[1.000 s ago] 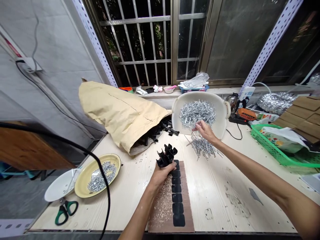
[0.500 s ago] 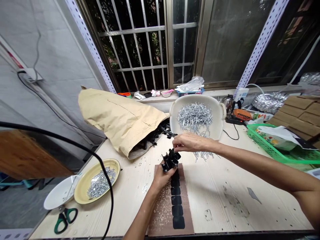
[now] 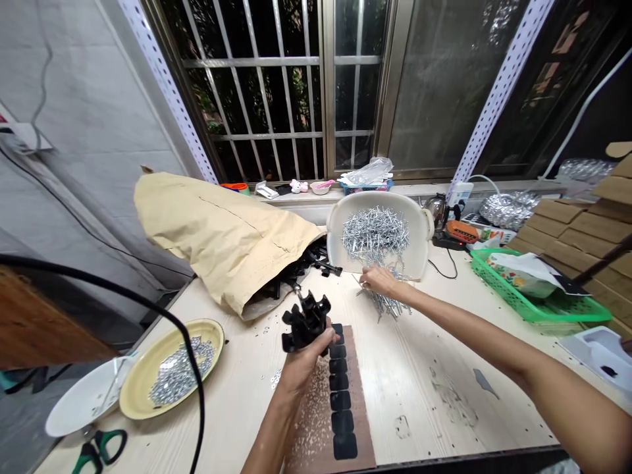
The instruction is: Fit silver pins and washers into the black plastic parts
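Note:
A bunch of black plastic clips [image 3: 305,322] is gripped in my left hand [image 3: 302,365], just left of a row of black rounded pads [image 3: 340,400] on a brown board [image 3: 363,421]. My right hand [image 3: 380,282] is at a loose pile of long thin silver fasteners [image 3: 388,306] on the table, in front of the pale tub [image 3: 419,253]. Its fingers are pinched together, and one thin fastener sticks out at the fingertips. More fasteners [image 3: 376,232] fill the tub. I cannot tell whether these are nails or screws.
A brown paper sack [image 3: 217,230] lies open, with black plastic parts [image 3: 316,260] at its mouth. Small silver pieces lie in a yellow dish [image 3: 129,401], beside a white dish [image 3: 74,411] and green-handled scissors [image 3: 101,449]. A green basket [image 3: 528,303] stands right; a black cable [image 3: 195,368] crosses the left side.
My right hand has left the black clips and moved right to the loose fasteners. My left hand, still holding the clips, has shifted left and slightly down. The view has turned a little.

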The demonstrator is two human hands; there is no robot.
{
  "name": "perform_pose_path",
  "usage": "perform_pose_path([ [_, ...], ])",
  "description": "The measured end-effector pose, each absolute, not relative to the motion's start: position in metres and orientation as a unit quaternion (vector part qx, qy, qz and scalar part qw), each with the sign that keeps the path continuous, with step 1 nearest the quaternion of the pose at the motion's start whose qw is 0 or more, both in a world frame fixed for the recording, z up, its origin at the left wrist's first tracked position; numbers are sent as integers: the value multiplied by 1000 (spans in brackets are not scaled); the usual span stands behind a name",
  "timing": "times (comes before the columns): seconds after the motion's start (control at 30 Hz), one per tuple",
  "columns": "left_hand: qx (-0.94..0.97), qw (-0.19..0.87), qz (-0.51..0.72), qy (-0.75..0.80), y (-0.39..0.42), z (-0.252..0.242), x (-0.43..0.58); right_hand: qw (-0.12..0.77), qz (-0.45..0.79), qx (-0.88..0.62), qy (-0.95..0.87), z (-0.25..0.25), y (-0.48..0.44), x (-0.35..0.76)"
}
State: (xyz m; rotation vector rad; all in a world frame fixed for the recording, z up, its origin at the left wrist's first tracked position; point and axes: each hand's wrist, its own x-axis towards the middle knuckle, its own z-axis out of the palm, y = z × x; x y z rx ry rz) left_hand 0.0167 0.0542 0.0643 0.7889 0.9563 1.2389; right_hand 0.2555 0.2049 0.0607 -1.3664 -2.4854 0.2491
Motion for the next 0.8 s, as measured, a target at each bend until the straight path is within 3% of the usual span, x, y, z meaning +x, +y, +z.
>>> perform_pose_path([
  [0.13,402,586,512,482,55,58,13,117,57,-497,-858,18,212,252],
  [0.27,462,546,515,472,64,53,13,153,44,-503,-850,11,217,254],
  [0.4,448,529,522,498,75,44,14,239,48,-541,-805,36,219,259],
  [0.53,484,484,505,526,84,37,17,346,162,-491,-783,92,199,242],
  [0.67,564,410,483,529,91,35,17,272,91,-365,-886,139,164,208],
  [0.8,635,350,438,532,92,33,13,188,23,-308,-932,150,141,182],
])
